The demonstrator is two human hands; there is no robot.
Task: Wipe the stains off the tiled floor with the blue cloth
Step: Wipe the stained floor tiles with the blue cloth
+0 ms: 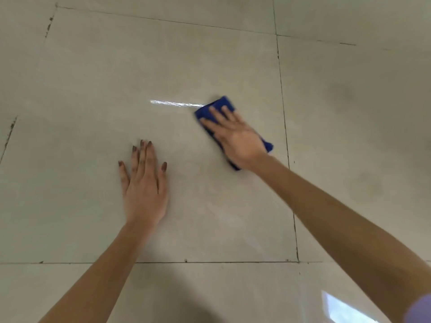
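Right hand (235, 138) flat on cloth (221, 106), fingers straight and spread, palm pressing it onto floor (93, 78); no curl round the fabric. Left hand (144, 185) also flat, fingers straight and close together, thumb out, palm down on bare tile, holding nothing. Nails dark, polish chipped. Cloth: deep blue, soft nap, folded into a rough rectangle, lying slantwise under the right hand, corners showing past fingertips and wrist; slightly motion-blurred. It sits on the big middle tile, near that tile's right edge, far half. Left hand is near the tile's centre, well apart from cloth. Thin shiny wet streak (172, 103) runs left from cloth's far corner. Tiles large, square, glossy pale beige, faint mottling; thin dark grout lines (283, 113), grimy in spots at left. Dull roundish smudges (366, 185) on the tile to the right. Lilac sleeve (419, 308) at bottom right corner, beside a bright reflection (335, 306).
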